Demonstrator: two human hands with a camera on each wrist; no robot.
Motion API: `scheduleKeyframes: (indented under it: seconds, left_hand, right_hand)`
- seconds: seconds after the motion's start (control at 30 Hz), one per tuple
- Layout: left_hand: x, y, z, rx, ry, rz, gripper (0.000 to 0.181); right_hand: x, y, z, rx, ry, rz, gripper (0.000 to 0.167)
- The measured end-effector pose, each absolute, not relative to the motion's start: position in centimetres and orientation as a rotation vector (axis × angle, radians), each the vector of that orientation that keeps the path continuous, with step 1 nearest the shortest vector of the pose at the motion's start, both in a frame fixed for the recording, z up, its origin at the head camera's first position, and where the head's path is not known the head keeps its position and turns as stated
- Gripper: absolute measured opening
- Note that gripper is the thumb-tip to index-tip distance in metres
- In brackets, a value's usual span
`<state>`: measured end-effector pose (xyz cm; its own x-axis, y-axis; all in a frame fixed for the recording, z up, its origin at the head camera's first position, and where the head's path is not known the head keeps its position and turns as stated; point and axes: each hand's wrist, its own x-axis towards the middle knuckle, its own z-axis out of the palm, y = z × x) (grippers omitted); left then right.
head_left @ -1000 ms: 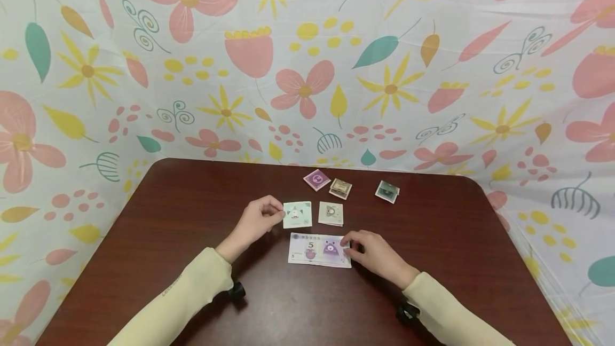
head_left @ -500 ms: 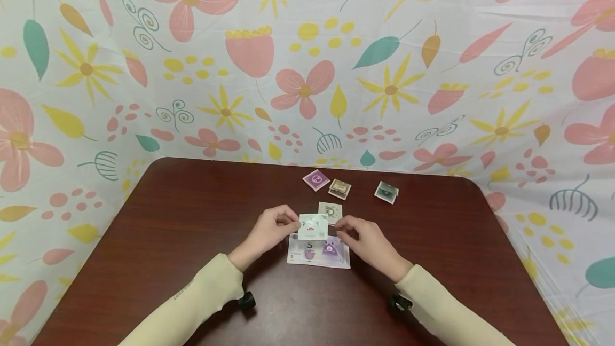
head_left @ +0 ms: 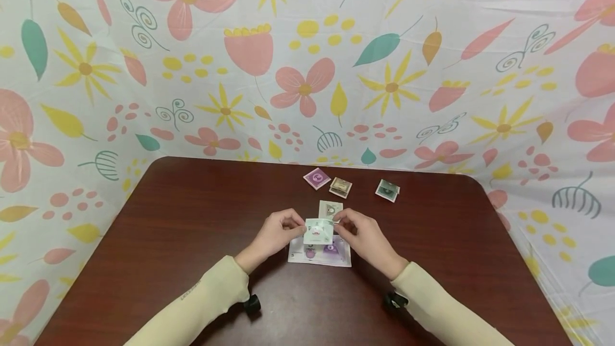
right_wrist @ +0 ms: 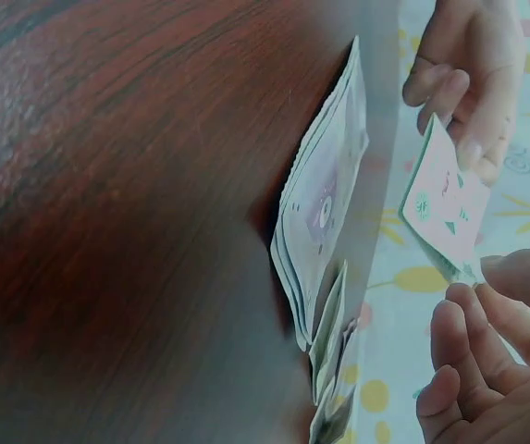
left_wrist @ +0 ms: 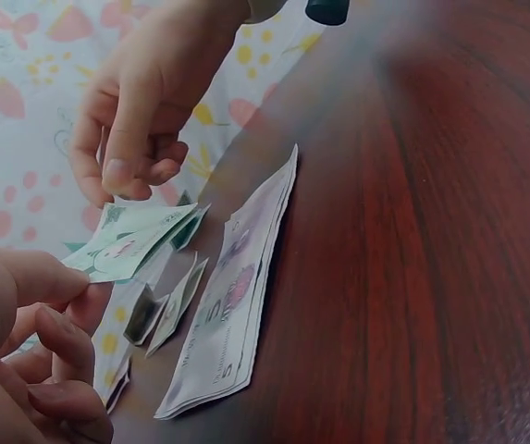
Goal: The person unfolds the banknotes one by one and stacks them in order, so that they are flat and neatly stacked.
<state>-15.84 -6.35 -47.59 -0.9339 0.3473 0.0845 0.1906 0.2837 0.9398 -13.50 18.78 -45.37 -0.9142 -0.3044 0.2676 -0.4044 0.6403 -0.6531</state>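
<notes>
A folded pale green play banknote [head_left: 318, 232] with a cartoon face is held up above the table between both hands. My left hand [head_left: 275, 234] pinches its left edge between thumb and index finger. At the opposite upper corner, my right hand [head_left: 367, 236] has thumb and index finger on the note, pinching that corner in the right wrist view. Below lies a flat stack of purple 5 banknotes [head_left: 299, 255], partly covered by the green one. Just behind, a folded beige banknote [head_left: 329, 209] rests on the table, its lower part hidden.
Toward the back of the dark wooden table [head_left: 206, 191] lie a small folded purple banknote [head_left: 316, 178], a brown one [head_left: 340, 187] and a dark green one [head_left: 387, 190]. A flower-patterned cloth [head_left: 307, 122] hangs behind the table.
My left hand has lifted the green banknote and carried it right, over the purple stack. My right hand has left the stack's right edge and come to the green note's corner.
</notes>
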Motion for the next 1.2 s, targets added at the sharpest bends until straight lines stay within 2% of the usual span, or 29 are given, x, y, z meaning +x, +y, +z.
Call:
scheduleKeyframes:
  seconds: [0.47,0.73,0.97,1.2]
  left_hand:
    - [-15.7,-6.2,-47.8,0.534,2.391,1.707,0.005]
    - [-16.0,-6.6,-48.0,0.673,2.328,1.667,0.009]
    - [-16.6,-6.8,-47.1,0.701,2.31,1.637,0.021]
    - [-17.8,-7.2,-46.6,0.929,2.423,1.51,0.021]
  right_hand:
    - [-13.3,18.5,-45.8,0.542,-2.701,1.157,0.014]
    - [-12.7,18.8,-45.4,0.612,-2.677,1.135,0.018]
    - [-12.2,19.3,-44.9,0.657,-2.672,1.11,0.019]
    - [-11.9,19.7,-44.3,0.705,-2.668,1.095,0.018]
